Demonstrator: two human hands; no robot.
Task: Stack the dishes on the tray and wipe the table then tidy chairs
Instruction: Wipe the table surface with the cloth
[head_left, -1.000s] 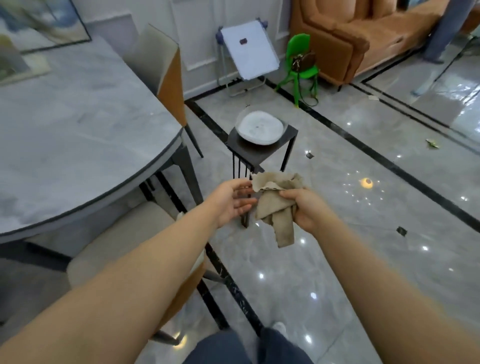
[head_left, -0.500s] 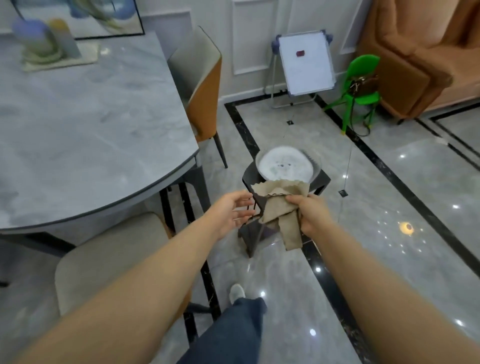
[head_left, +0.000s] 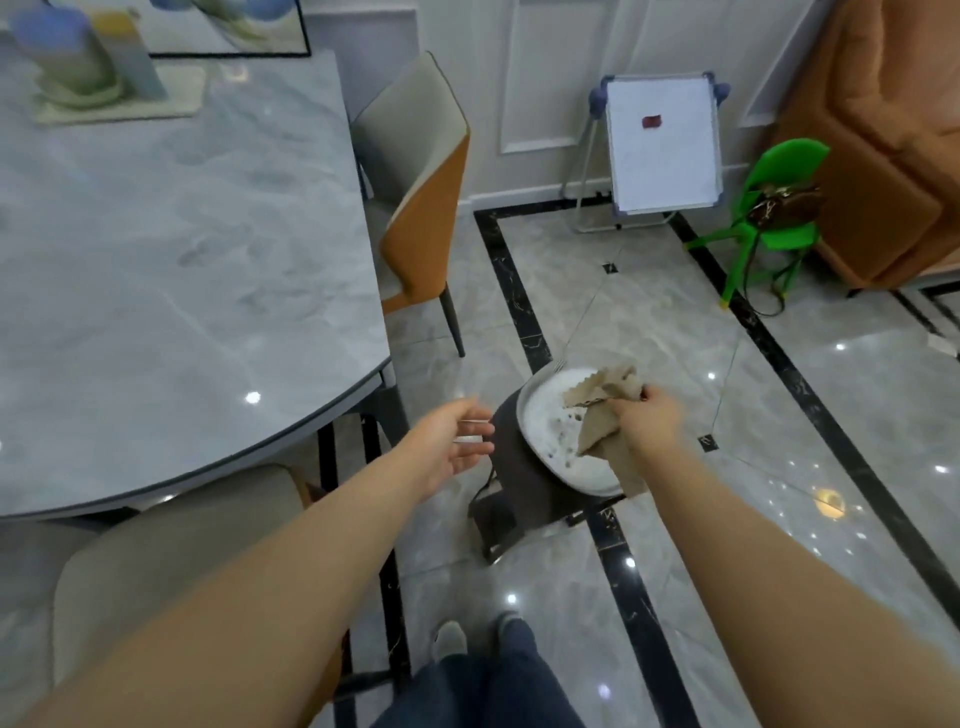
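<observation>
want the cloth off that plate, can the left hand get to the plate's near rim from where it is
Probably yes. The left hand is open and holds nothing, just left of the plate on the dark stool, with nothing between them. The right hand grips the cloth over the plate's far side.

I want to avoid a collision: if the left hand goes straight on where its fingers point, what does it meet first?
Probably the dark stool: the open left hand points right at its near edge, with the white plate just beyond. Depth is unclear, so it might pass above.
</observation>
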